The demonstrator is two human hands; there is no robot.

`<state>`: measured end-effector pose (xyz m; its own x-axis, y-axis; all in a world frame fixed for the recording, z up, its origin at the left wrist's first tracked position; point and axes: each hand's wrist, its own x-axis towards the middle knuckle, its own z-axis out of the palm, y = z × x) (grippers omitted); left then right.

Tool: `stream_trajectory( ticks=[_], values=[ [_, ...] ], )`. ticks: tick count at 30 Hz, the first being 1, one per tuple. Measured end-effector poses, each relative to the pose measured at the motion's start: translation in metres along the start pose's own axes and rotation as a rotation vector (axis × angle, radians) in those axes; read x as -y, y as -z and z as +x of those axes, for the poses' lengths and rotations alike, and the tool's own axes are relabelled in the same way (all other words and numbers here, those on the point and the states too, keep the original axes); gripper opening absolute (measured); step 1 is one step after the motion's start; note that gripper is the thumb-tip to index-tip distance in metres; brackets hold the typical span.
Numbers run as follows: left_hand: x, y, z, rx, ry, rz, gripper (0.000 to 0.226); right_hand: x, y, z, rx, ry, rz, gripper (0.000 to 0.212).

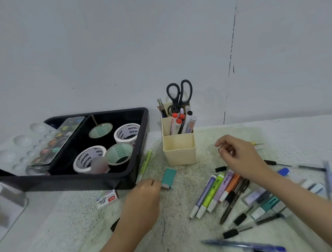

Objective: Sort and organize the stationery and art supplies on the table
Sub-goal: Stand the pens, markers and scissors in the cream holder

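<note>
Reaching the teal eraser [168,178], left hand [144,198] — grip unclear; right hand [239,156] hovers, loosely curled, empty.

Counted: four tape rolls [127,133], one black tray [125,177], one cream pen holder [179,150], one pair of black scissors [179,93]. One teal eraser [168,178], one box of staples [107,199], five highlighters [212,194]. The loose pens [243,244] are too blurred to count.

A divided tray [69,182] sits at left, tape rolls [119,135] in its right compartment, a paint palette [13,153] and watercolour set [62,139] in its left. Just right stands a desk organizer [179,152], scissors [179,96] and markers [178,124] in its rear compartments. Before them lie a staples box [107,199], an eraser [168,178] and, farther right, a row of highlighters [213,194].
</note>
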<state>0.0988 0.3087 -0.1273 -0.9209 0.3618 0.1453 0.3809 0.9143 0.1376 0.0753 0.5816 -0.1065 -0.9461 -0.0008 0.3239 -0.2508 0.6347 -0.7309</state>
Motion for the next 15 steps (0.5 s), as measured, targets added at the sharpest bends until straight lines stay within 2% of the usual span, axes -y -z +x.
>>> stream_trajectory(
  ticks=[8,12,15],
  values=[
    [-0.007,0.009,-0.003,-0.013,0.180,0.008,0.037,-0.006,0.019,-0.018,-0.032,-0.028,-0.039,0.018],
    [-0.013,0.019,-0.001,-0.046,0.159,-0.143,0.035,-0.012,0.036,-0.024,-0.082,-0.078,-0.123,0.017],
    [-0.021,0.029,0.002,-0.118,0.107,-0.348,0.041,-0.018,0.052,-0.031,-0.083,-0.138,-0.175,0.014]
  ],
)
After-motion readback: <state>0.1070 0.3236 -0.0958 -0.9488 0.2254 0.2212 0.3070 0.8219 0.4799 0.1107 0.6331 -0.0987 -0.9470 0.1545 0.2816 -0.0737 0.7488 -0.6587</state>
